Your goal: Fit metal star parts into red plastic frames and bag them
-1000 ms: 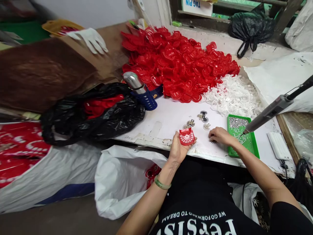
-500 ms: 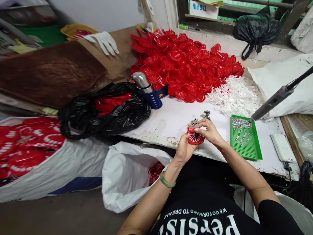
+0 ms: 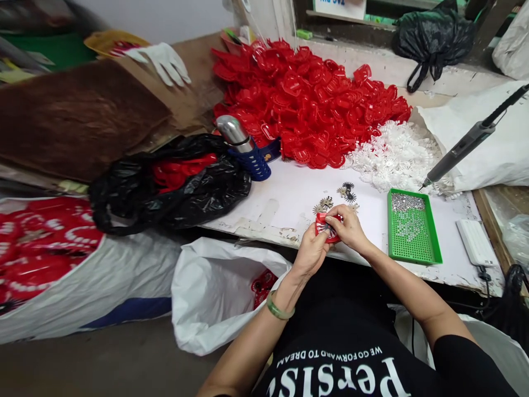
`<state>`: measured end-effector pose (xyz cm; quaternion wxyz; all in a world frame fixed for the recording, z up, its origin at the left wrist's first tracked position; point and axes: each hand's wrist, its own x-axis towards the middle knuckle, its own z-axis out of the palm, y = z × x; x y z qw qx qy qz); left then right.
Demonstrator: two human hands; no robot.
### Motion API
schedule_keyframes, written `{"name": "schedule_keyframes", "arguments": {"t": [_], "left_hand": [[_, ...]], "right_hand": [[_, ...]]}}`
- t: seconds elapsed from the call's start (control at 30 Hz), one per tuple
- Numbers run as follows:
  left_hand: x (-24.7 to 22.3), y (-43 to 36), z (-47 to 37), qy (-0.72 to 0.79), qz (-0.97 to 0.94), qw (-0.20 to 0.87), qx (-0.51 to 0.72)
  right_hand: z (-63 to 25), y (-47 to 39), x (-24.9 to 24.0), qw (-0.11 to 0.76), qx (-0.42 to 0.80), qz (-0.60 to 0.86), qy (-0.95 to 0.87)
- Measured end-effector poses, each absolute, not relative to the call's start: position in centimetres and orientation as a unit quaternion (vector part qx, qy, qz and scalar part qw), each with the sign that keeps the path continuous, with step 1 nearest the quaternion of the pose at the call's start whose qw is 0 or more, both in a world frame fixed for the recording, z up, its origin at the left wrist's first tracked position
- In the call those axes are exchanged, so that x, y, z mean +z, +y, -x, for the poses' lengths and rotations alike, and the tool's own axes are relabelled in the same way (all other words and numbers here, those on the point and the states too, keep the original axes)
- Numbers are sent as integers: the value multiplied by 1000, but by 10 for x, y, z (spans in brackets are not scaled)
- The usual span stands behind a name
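Note:
Near the table's front edge, my left hand [image 3: 311,248] is closed on the left and lower side of a red plastic piece [image 3: 321,218]. My right hand [image 3: 346,225] pinches the same piece from the right, its thumb over the middle. A dark spoked part shows on the piece, partly hidden by my thumbs. Just beyond my hands, small grey and black spoked discs [image 3: 326,203] lie on the white table [image 3: 285,187], with more black ones [image 3: 349,195] behind them.
A red heap [image 3: 306,105] and a white heap [image 3: 392,157] fill the back. To the right are a green tray [image 3: 433,242] of small metal bits and a hanging screwdriver [image 3: 458,151]. Left stand a bottle [image 3: 237,135], a black bag [image 3: 198,204] and an open white sack [image 3: 206,298].
Both thumbs now press over the middle of the red piece, covering more of it. The hanging screwdriver's tip is now clear of the green tray. The view has shifted slightly.

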<state>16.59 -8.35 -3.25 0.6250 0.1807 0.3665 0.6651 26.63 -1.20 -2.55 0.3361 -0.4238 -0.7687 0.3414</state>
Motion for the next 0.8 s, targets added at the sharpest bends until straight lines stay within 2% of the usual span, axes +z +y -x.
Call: {"name": "schedule_keyframes", "arguments": {"t": [0.2,0.27,0.3,0.4,0.47,0.5,0.67,0.8], "left_hand": [[-39,-85,-178,388,-170,615,665],[-43,-87,-180,393,-173,625,652],[-45,-88,-181,397,-176,631,643],[-54,-90,-184,409,-180,648,617],[-59,-90,-190,413,-178,666,595],[-61,-90,-195,412,-178,679,582],[-62,-93,-223,406,-178,723,529],[-63,-94,-233,421,-175,728,512]], "right_hand": [[-276,-22,-35,326,312,416,-790],[-298,-26,-31,340,264,439,-789],[-313,-28,-26,372,216,461,-776],[-372,-29,-2,537,-1,535,-652],[-407,-23,17,590,-58,539,-598],[-421,-18,25,587,-33,534,-608],[-439,7,40,507,251,512,-647],[-426,2,24,536,313,504,-600]]}}
